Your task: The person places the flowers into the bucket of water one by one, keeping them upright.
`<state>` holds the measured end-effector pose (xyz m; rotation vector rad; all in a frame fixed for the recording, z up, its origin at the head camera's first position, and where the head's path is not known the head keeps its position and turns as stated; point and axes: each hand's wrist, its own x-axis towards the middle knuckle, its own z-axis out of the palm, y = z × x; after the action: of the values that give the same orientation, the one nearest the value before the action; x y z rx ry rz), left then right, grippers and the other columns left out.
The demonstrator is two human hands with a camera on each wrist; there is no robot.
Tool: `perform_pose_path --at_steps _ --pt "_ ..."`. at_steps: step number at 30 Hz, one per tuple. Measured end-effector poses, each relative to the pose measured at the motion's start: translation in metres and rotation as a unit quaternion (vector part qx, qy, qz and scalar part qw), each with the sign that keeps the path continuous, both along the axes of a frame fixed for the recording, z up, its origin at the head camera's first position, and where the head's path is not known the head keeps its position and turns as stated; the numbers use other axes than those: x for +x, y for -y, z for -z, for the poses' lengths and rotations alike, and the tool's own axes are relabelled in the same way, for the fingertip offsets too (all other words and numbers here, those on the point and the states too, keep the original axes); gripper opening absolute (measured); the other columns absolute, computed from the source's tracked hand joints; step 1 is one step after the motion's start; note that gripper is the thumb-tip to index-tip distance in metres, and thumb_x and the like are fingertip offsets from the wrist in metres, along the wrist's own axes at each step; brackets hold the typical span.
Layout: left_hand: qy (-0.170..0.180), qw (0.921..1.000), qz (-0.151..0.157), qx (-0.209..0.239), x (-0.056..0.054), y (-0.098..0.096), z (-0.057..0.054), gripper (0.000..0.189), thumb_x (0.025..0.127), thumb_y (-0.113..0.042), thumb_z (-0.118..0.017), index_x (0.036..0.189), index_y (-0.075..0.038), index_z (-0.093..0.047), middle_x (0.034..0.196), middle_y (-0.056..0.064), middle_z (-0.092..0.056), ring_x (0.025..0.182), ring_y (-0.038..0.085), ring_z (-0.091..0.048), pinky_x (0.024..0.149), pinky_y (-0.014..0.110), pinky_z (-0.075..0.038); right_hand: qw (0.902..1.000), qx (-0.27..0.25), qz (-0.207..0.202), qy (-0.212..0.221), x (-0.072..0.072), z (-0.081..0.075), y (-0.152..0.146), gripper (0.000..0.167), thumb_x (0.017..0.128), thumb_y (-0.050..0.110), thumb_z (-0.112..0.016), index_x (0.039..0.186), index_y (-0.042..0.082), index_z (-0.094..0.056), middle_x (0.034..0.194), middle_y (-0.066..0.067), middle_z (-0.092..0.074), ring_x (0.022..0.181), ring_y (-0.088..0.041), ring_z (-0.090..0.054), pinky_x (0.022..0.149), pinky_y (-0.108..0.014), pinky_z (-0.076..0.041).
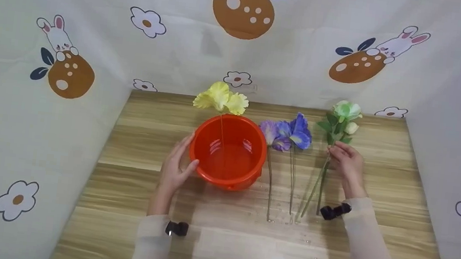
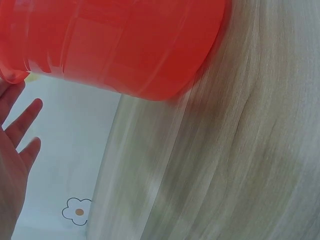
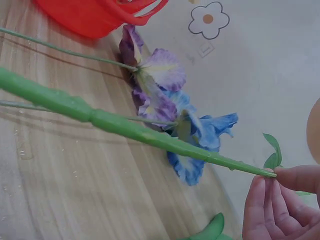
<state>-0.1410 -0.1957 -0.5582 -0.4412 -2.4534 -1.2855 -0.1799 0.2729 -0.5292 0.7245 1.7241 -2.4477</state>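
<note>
A person's left hand [image 1: 173,170], fingers spread, touches the side of a red bucket [image 1: 245,153]. A yellow flower [image 1: 219,97] stands in it. Next, a purple flower [image 1: 269,131] and a blue flower [image 1: 301,133] lie on the table [image 1: 242,257]. Farthest right, the right hand [image 1: 347,162] pinches a pale green flower [image 1: 347,111] by its stem [image 3: 125,128]. This seems a picking-up step; the next move likely calls for lifting it over the bucket.
</note>
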Motion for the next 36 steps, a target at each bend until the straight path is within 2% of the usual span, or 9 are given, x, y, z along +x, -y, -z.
perform_pose_path --at_steps 4,10,22,29,36 --pt "-0.008 1.0000 0.001 0.001 0.000 0.001 0.002 0.067 0.088 -0.023 -0.065 0.151 -0.015 -0.044 0.154 0.007 -0.049 0.143 0.033 -0.044 0.120 0.062 -0.027 0.9999 0.010 -0.001 -0.014 0.000 -0.009 0.002 0.036 0.095 0.000 -0.061 0.129 -0.004 -0.051 0.083 0.007 -0.072 0.076 -0.005 -0.073 0.074 -0.017 -0.059" --pt "-0.008 1.0000 0.000 -0.002 0.002 0.001 0.001 0.067 0.088 -0.023 -0.065 0.150 -0.011 -0.046 0.152 0.012 -0.050 0.141 0.038 -0.045 0.119 0.062 -0.029 0.9992 -0.013 0.001 -0.039 -0.001 -0.029 0.011 0.027 0.092 -0.003 -0.064 0.118 0.002 -0.056 0.085 0.005 -0.073 0.079 -0.006 -0.073 0.073 -0.016 -0.059" --pt "0.009 0.9999 -0.007 -0.005 0.002 0.000 -0.002 0.067 0.088 -0.026 -0.065 0.152 -0.017 -0.044 0.153 0.009 -0.049 0.143 0.030 -0.044 0.119 0.058 -0.031 0.9895 -0.067 -0.008 -0.128 -0.012 -0.080 0.042 0.021 0.089 -0.008 -0.065 0.106 0.003 -0.061 0.084 -0.002 -0.074 0.075 -0.012 -0.074 0.067 -0.022 -0.060" --pt "0.021 0.9997 -0.013 -0.003 0.004 -0.001 -0.003 0.067 0.089 -0.026 -0.065 0.151 -0.018 -0.044 0.152 0.005 -0.050 0.143 0.029 -0.044 0.122 0.055 -0.028 0.9851 -0.051 -0.018 -0.163 -0.019 -0.103 0.065 0.023 0.090 -0.008 -0.065 0.109 0.003 -0.058 0.083 -0.001 -0.074 0.075 -0.011 -0.073 0.065 -0.021 -0.060" --pt "0.030 0.9995 -0.011 0.003 0.004 -0.001 -0.003 0.067 0.089 -0.022 -0.066 0.151 -0.018 -0.044 0.154 0.005 -0.049 0.144 0.029 -0.043 0.122 0.054 -0.029 0.9833 -0.023 -0.027 -0.178 -0.024 -0.115 0.089 0.022 0.092 -0.006 -0.063 0.110 0.005 -0.057 0.084 0.004 -0.072 0.079 -0.010 -0.073 0.067 -0.021 -0.060"
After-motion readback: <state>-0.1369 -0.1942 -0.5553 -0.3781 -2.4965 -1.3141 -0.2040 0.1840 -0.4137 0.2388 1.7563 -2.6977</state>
